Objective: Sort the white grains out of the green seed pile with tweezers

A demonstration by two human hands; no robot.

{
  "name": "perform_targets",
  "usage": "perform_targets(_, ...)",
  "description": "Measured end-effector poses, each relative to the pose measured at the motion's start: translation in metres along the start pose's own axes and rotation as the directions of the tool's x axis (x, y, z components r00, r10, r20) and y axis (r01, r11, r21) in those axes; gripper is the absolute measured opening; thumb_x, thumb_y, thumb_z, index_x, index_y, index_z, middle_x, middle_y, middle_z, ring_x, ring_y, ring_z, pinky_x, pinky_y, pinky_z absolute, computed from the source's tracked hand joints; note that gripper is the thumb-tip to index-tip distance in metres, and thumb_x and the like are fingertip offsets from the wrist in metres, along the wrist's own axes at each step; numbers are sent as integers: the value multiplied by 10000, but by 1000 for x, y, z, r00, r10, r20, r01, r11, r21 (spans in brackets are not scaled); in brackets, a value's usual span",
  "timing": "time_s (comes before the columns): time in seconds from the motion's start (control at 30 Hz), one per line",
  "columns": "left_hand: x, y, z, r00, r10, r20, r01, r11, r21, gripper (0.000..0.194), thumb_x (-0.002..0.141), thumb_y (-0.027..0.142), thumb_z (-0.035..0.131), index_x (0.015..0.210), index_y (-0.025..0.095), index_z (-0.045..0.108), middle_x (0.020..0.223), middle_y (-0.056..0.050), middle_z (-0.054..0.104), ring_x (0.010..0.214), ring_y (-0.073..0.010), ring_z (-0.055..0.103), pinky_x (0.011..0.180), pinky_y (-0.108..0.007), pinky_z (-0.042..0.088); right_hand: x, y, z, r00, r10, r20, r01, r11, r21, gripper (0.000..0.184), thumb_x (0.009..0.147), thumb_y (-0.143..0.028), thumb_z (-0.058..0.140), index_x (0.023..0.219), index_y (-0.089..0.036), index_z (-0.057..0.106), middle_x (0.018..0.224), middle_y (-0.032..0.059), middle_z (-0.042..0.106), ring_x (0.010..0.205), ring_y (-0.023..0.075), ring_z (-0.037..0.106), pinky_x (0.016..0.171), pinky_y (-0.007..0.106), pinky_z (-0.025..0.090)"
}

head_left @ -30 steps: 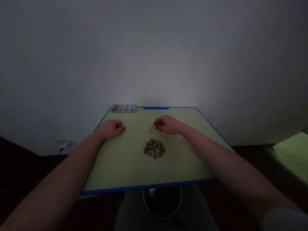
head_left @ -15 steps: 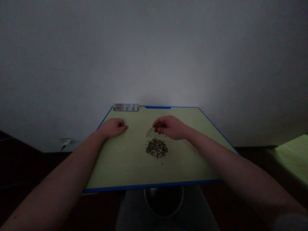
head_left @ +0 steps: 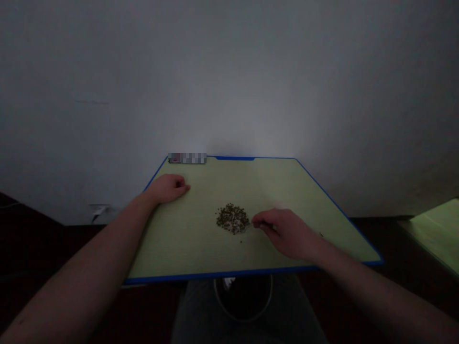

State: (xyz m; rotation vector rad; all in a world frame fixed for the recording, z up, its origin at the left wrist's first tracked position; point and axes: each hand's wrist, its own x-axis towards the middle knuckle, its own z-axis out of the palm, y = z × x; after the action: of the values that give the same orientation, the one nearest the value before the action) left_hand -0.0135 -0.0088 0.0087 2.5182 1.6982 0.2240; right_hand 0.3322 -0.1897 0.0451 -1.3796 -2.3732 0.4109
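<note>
A loose pile of small dark brown grains (head_left: 231, 219), like seeds or dried pods, lies mid-table, with one stray grain in front of it. My right hand (head_left: 289, 233) is at the pile's right edge, its fingers pinched together. Between the fingertips and the grains shows a faint, thin, clear-looking thing (head_left: 246, 228); its kind I cannot make out. My left hand (head_left: 168, 188) rests near the table's left edge in a loose fist, apart from the pile, with nothing showing in it.
The pale folding table (head_left: 186, 239) has a blue rim and stands against a grey wall (head_left: 229, 86). A small pixelated object (head_left: 187, 158) lies at its back left corner. Below the front edge, a dark round bucket (head_left: 245, 298) sits between my legs. A wall socket (head_left: 99, 210) is left.
My right hand has moved from behind the pile toward me and to the right, to the pile's right side. The faint curved lines by its fingers have left that spot. My left hand stays put.
</note>
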Motion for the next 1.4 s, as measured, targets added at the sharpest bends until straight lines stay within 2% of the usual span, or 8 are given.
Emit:
perform_targets(0.07, 1, -1, 1, 1000, 3, 0, -3, 1000, -4, 397, 796, 561, 428, 655, 208, 542, 624, -26, 579, 615, -164, 513, 590, -295, 338, -11, -6, 10, 999, -39, -31, 36, 993, -112, 343, 828, -49, 480, 1053, -172, 708, 932, 58, 754, 846, 197, 686, 774, 326, 516)
perform_targets(0.17, 2, -2, 2, 1000, -2, 7, 2, 1000, -14, 391, 788, 559, 435, 661, 206, 547, 627, -24, 579, 614, -162, 511, 591, -294, 339, -29, -17, 31, 968, -243, -59, 215, 930, -297, 408, 774, -10, 495, 1123, -116, 677, 970, 90, 753, 859, 214, 681, 781, 341, 532)
perform_targets(0.33, 2, 0, 1, 1000, -4, 7, 4, 1000, -12, 390, 785, 557, 437, 641, 207, 531, 612, -20, 561, 605, -163, 501, 582, -299, 329, -43, -37, 55, 928, -344, -142, 238, 843, -483, 372, 771, -12, 527, 1109, -75, 668, 1025, 105, 749, 887, 235, 679, 767, 363, 551)
perform_targets(0.5, 2, 0, 1, 1000, -6, 6, 6, 1000, -8, 386, 788, 554, 440, 638, 208, 524, 605, -20, 559, 595, -161, 498, 578, -300, 322, -44, -41, 57, 934, -302, -189, 155, 823, -547, 379, 728, -19, 552, 1084, -66, 677, 989, 111, 754, 849, 243, 680, 727, 365, 556)
perform_targets(0.77, 2, -2, 3, 1000, 14, 3, -14, 1000, -25, 392, 789, 559, 436, 636, 209, 522, 615, -22, 562, 598, -163, 497, 577, -301, 322, -61, -7, 48, 939, -229, -256, 11, 766, -643, 430, 712, 37, 486, 1058, -103, 700, 974, 98, 762, 860, 226, 689, 756, 345, 555)
perform_targets(0.9, 3, -1, 3, 1000, 1, 9, -1, 1000, -19, 387, 784, 559, 440, 638, 210, 520, 610, -20, 553, 597, -162, 490, 578, -300, 314, -69, -2, 46, 943, -196, -269, -27, 761, -649, 446, 718, 45, 463, 1066, -102, 699, 989, 101, 761, 864, 226, 690, 772, 353, 555)
perform_targets(1.17, 3, 4, 0, 999, -27, 25, 27, 1000, -11, 388, 786, 560, 438, 640, 209, 516, 617, -21, 558, 603, -159, 494, 583, -296, 325, -65, -24, 54, 935, -219, -280, 25, 827, -562, 449, 698, 24, 498, 1086, -110, 679, 999, 82, 759, 865, 213, 674, 776, 335, 539)
perform_targets(1.4, 4, 4, 1, 1000, -22, 17, 22, 1000, -19, 388, 780, 553, 451, 635, 206, 545, 616, -29, 582, 597, -165, 512, 573, -299, 341, -52, -37, 61, 942, -244, -229, 91, 845, -526, 398, 736, -35, 557, 1109, -110, 673, 1027, 90, 754, 883, 224, 668, 781, 344, 527)
